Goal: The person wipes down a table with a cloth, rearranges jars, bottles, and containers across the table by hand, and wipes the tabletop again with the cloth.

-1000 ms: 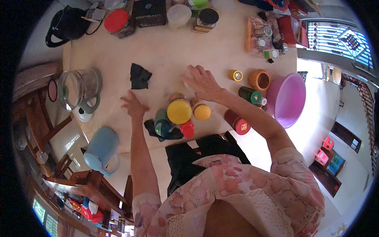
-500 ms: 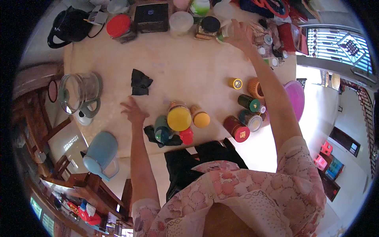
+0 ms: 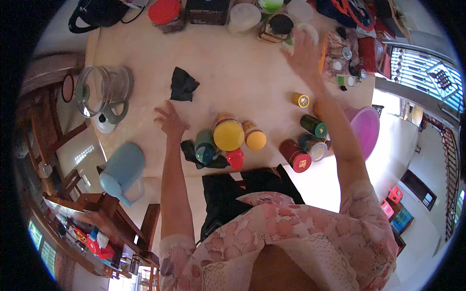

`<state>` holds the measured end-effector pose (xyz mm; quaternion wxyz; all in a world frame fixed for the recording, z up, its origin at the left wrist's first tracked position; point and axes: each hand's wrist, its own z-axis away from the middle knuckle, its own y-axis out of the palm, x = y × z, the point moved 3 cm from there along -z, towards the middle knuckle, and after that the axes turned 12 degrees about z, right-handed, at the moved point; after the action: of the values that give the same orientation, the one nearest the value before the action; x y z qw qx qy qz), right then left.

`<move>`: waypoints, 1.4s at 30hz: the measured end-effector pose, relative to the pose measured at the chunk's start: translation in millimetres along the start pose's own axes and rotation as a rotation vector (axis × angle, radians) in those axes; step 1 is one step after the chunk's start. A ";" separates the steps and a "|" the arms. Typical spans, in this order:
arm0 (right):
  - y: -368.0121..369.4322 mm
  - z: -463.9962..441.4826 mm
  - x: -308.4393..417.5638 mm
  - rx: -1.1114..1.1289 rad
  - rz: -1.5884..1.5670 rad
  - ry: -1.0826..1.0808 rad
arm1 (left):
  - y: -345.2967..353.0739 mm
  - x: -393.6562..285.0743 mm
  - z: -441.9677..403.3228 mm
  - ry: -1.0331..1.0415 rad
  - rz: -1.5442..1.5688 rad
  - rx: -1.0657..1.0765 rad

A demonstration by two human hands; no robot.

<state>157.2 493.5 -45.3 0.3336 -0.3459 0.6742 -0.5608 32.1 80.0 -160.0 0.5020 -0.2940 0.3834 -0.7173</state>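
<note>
My left hand (image 3: 171, 121) is over the table with its fingers apart and nothing in them. Just beyond its fingertips lies a crumpled black cloth (image 3: 184, 84). At the back right, my right hand (image 3: 305, 59) stretches out with spread fingers. Its fingertips overlap a whitish round container (image 3: 311, 32), partly hidden; whether they touch it I cannot tell. Left of this hand is a glass jar with a black lid (image 3: 281, 24). Near my body stand a yellow-lidded jar (image 3: 228, 136), an orange-lidded jar (image 3: 255, 139), a teal bottle (image 3: 204, 147) and a red-capped container (image 3: 235, 159).
At the left are a glass jug (image 3: 115, 87) and a light blue pitcher (image 3: 123, 167). Under my right forearm's side lie a yellow-capped container (image 3: 302, 100), a green canister (image 3: 313, 126) and a red canister (image 3: 295, 155). A purple basin (image 3: 366, 131) sits at the right edge.
The head view has shifted, so the table items appear higher and further right. My right hand has drawn back slightly from the back-row jars, its fingers more spread. My left hand stays near the cloth.
</note>
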 end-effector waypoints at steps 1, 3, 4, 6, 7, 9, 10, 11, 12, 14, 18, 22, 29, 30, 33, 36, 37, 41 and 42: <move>1.3 23.6 23.7 0.019 -0.103 -0.100 | -2.9 -0.1 1.0 -0.020 0.035 -0.015; -12.1 77.5 75.1 0.332 -0.497 -0.333 | 9.3 5.0 -7.7 0.010 -0.036 -0.010; -31.2 97.5 102.8 0.389 -0.520 -0.445 | 13.5 7.3 -9.9 0.047 -0.108 -0.007; -51.0 128.7 143.9 0.514 -0.488 -0.635 | 3.6 2.6 -1.9 0.010 -0.025 -0.007; -49.9 142.7 156.7 0.585 -0.431 -0.711 | 1.0 1.8 1.5 -0.022 0.059 -0.008; -48.4 157.9 175.1 0.592 -0.438 -0.710 | -3.2 1.6 2.6 -0.019 0.061 0.000; -46.7 161.3 179.3 0.600 -0.441 -0.708 | -3.4 0.9 2.2 -0.012 0.067 0.008; -44.9 162.8 180.7 0.600 -0.440 -0.711 | -3.8 0.5 2.4 -0.014 0.070 0.008; -45.6 161.8 182.3 0.565 -0.435 -0.729 | -3.2 0.8 1.6 -0.033 0.096 0.014; -47.6 160.5 184.2 0.528 -0.426 -0.750 | -2.6 0.7 1.0 -0.051 0.127 0.019; -51.3 155.6 187.9 0.583 -0.348 -0.800 | -4.7 0.4 1.3 -0.068 0.121 0.019; -51.4 141.5 186.4 0.710 -0.435 -0.771 | -13.1 -3.8 2.8 -0.068 0.046 0.072; -49.4 46.6 177.8 0.338 -0.445 -0.443 | -10.2 -2.4 4.4 -0.065 0.047 0.043; -46.4 25.5 180.2 0.281 -0.433 -0.427 | -9.6 -2.5 4.3 -0.060 0.045 0.025; -20.8 -25.8 189.5 0.163 -0.495 -0.348 | -7.5 -0.9 4.1 -0.034 0.001 -0.015; 5.4 -57.3 197.2 0.132 -0.453 -0.288 | -10.6 -2.3 5.3 -0.010 -0.019 -0.035; 11.3 -65.3 200.9 0.147 -0.388 -0.244 | -8.1 -1.0 5.2 -0.010 0.005 -0.036; 13.1 -78.2 207.2 0.210 -0.329 -0.209 | 11.1 4.5 -3.0 0.014 -0.024 -0.110; 14.9 -76.7 207.0 0.218 -0.328 -0.206 | 10.1 4.1 -1.1 0.016 0.009 -0.113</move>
<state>-19.8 361.7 -61.5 0.3405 -0.4683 0.5066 -0.6388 34.9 74.4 -169.0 0.4848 -0.3145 0.4288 -0.6944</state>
